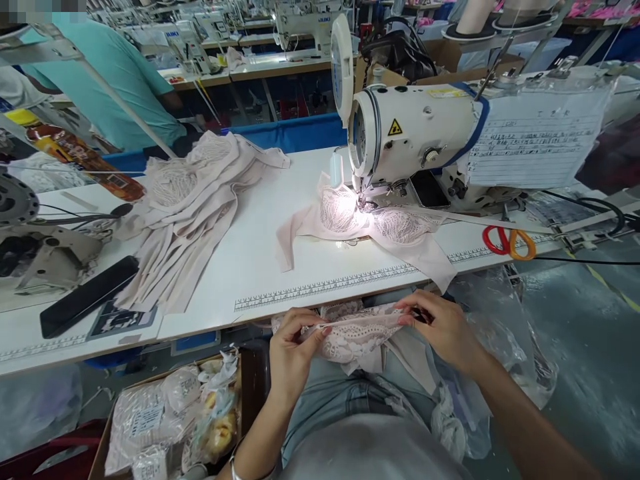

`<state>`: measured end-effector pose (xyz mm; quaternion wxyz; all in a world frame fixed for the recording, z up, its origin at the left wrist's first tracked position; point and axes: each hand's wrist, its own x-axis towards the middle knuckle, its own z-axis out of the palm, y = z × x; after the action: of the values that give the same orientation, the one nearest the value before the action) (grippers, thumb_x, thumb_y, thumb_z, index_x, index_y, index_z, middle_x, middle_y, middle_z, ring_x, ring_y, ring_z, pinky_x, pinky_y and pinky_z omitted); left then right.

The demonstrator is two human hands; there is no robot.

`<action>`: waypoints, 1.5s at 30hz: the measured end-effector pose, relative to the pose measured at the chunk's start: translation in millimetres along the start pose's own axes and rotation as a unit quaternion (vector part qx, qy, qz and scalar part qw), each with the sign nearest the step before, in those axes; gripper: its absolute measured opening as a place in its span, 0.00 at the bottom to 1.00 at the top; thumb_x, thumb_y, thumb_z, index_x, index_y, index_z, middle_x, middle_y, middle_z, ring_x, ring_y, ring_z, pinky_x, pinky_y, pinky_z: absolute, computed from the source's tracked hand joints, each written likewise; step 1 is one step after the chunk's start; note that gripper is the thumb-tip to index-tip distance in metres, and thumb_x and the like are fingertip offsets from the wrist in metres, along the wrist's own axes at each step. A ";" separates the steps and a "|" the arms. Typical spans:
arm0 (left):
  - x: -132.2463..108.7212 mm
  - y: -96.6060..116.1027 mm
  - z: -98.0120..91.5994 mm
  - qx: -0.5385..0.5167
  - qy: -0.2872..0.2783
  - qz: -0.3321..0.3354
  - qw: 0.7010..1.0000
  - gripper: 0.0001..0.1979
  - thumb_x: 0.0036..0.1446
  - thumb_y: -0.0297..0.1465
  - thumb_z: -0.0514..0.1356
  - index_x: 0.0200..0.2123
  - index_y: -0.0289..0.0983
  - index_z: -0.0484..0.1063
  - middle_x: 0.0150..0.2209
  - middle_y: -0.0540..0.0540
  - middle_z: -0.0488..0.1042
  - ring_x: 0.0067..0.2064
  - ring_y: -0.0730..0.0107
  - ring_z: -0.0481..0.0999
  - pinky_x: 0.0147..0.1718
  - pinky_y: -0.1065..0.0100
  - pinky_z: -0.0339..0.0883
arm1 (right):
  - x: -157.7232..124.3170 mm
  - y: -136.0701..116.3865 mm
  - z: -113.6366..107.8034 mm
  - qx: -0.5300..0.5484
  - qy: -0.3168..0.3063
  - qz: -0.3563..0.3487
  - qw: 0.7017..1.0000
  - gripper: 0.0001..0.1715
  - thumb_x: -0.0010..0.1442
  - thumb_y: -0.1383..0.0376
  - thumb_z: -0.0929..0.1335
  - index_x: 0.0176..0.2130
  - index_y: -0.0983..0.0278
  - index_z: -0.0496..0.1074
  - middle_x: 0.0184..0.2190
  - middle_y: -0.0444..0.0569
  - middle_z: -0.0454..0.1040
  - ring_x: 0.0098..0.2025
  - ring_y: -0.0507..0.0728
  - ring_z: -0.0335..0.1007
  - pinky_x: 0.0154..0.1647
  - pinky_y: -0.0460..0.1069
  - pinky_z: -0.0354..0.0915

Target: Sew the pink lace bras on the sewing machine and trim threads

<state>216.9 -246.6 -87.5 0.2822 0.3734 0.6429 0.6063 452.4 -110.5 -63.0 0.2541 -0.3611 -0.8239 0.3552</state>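
Over my lap, at the table's front edge, a pale pink lace bra (357,340) is stretched between my hands. My left hand (295,350) pinches its upper edge at the left, thumb and fingers together. At the other end my right hand (443,327) grips the same edge between thumb and fingers. Another pale pink bra (400,228) lies under the lit needle area of the sewing machine (415,130), one strip hanging over the table edge. Further left on the white table rests a pile of similar bra pieces (193,207).
Red and orange-handled scissors (509,243) lie at the right table edge. A black phone-like slab (89,297) and a tilted drink bottle (80,157) are at left. Below stands a box (241,393) of wrapped packets. A person in a turquoise shirt (100,80) sits beyond.
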 end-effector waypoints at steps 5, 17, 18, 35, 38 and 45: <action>-0.5 -1.8 0.3 -0.023 0.005 -0.005 1.000 0.02 0.51 0.32 0.71 0.29 0.42 0.81 0.34 0.48 0.74 0.39 0.64 0.73 0.38 0.67 0.66 | 7.5 -7.6 -6.6 0.033 -0.047 0.012 0.998 0.18 0.64 0.51 0.68 0.30 0.59 0.75 0.28 0.48 0.73 0.23 0.53 0.61 0.23 0.49 0.58; 16.6 31.1 -5.2 -0.008 -0.398 -0.007 0.917 0.25 0.48 0.34 0.74 0.50 0.41 0.75 0.50 0.41 0.72 0.52 0.57 0.72 0.51 0.63 0.63 | 19.3 -40.0 -20.2 0.123 -0.223 -0.036 0.966 0.08 0.61 0.64 0.70 0.29 0.63 0.74 0.29 0.46 0.69 0.26 0.51 0.62 0.25 0.47 0.58; 15.1 33.7 2.3 -0.002 -0.399 0.017 0.917 0.21 0.51 0.33 0.72 0.49 0.40 0.75 0.48 0.41 0.73 0.49 0.58 0.72 0.49 0.64 0.64 | 19.0 -45.6 -13.7 0.108 -0.225 -0.044 0.967 0.07 0.60 0.66 0.70 0.29 0.63 0.73 0.29 0.47 0.69 0.28 0.52 0.63 0.26 0.46 0.59; 12.4 25.7 24.3 -0.044 -0.307 0.050 0.949 0.14 0.63 0.36 0.63 0.26 0.35 0.71 0.32 0.46 0.70 0.35 0.68 0.69 0.36 0.69 0.61 | 13.5 -13.3 -5.9 0.118 -0.241 -0.035 0.963 0.05 0.63 0.62 0.70 0.35 0.60 0.70 0.36 0.47 0.71 0.28 0.50 0.61 0.25 0.45 0.56; 11.7 26.8 25.3 -0.066 -0.308 0.039 0.948 0.14 0.62 0.35 0.64 0.26 0.35 0.71 0.35 0.44 0.73 0.38 0.67 0.72 0.39 0.68 0.63 | 15.9 -15.8 -6.8 0.157 -0.217 -0.042 0.962 0.09 0.65 0.60 0.68 0.33 0.62 0.72 0.35 0.49 0.72 0.30 0.52 0.66 0.27 0.46 0.60; 5.7 28.4 27.3 -0.090 -0.323 -0.042 0.941 0.14 0.62 0.33 0.62 0.25 0.35 0.66 0.33 0.45 0.76 0.34 0.71 0.70 0.34 0.71 0.61 | 15.3 -18.0 -1.3 0.216 -0.147 0.007 0.965 0.14 0.64 0.58 0.69 0.29 0.63 0.70 0.32 0.48 0.74 0.25 0.50 0.63 0.23 0.46 0.58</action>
<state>239.9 -226.8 -61.7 0.5323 0.4951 0.4747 0.4962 436.5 -106.9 -45.9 0.1993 -0.2472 -0.7536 0.5755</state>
